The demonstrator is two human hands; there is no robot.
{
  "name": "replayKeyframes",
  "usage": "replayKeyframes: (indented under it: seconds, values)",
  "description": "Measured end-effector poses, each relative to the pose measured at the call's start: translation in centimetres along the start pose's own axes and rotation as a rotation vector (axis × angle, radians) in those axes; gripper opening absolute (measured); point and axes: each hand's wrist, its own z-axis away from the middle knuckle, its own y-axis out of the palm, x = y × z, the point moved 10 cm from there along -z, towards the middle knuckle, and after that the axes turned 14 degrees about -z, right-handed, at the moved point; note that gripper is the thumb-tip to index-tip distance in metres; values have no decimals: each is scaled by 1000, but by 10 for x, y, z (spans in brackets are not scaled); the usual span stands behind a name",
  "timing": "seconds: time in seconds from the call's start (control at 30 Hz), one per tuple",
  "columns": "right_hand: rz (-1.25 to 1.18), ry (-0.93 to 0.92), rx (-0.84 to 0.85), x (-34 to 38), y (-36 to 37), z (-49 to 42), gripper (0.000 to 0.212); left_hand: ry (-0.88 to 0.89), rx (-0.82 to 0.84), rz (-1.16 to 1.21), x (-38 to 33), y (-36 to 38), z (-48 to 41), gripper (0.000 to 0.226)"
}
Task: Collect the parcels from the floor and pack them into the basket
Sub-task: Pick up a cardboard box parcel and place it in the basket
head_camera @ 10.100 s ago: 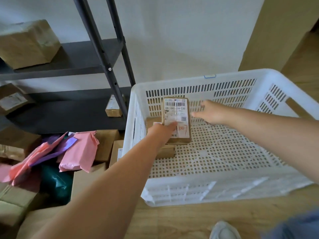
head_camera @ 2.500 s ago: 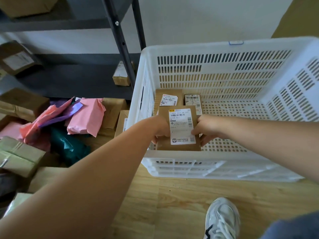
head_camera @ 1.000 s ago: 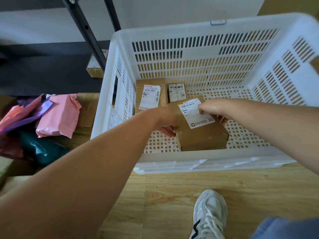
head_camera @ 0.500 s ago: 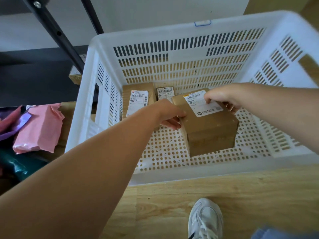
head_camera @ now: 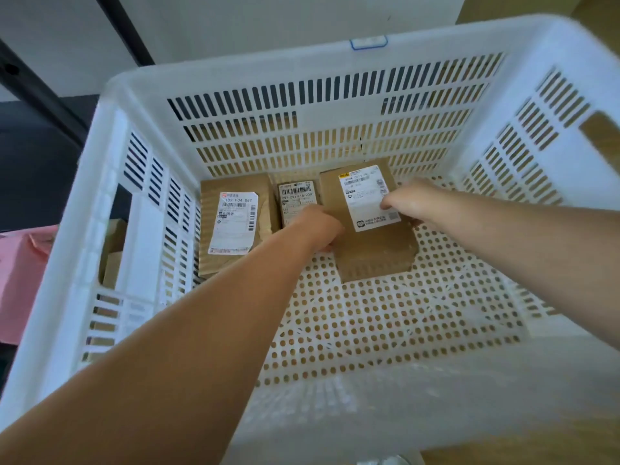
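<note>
3 parcels (head_camera: 235, 226) sit by the far wall of the basket (head_camera: 302, 67). The left hand (head_camera: 318, 229) and right hand (head_camera: 411, 203) grip the rightmost parcel (head_camera: 375, 256), fingers (head_camera: 330, 245) curled mostly out of sight.

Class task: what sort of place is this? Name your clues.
Probably a parcel sorting or storage room: labelled cardboard parcels packed in a white basket, with dark metal shelving behind.

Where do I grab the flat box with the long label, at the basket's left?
Probably take the flat box by its near end, from your side: only there is basket floor bare. The left wall, back wall and small parcel hem in the rest.
</note>
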Motion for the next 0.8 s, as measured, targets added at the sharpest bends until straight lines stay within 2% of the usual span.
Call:
replayKeyframes:
  seconds: [0.13, 0.33, 0.53, 0.67, 0.73, 0.8]
  values:
    - [-25, -42, 24, 8, 16, -13, 43, -6, -42, -70, 5, -2, -18, 23]
    - [-73, -44, 19, 2, 26, -23, 47, 71, -112, -134, 3, -11, -23, 35]
    - [181, -109, 121, 1, 38, -26, 47, 194, -169, -425, 1, -16, -19, 43]
    - [379, -123, 158, 3, 48, -39, 42, 226, -136, -584, -2, -12, -19, 48]
    - [432, -146, 116, 7, 45, -43, 49, 220, -116, -655, -3, -12, -16, 52]
    - [462, -175, 49, 13, 39, -43, 66, 202, -121, -713, -1, -16, -11, 56]
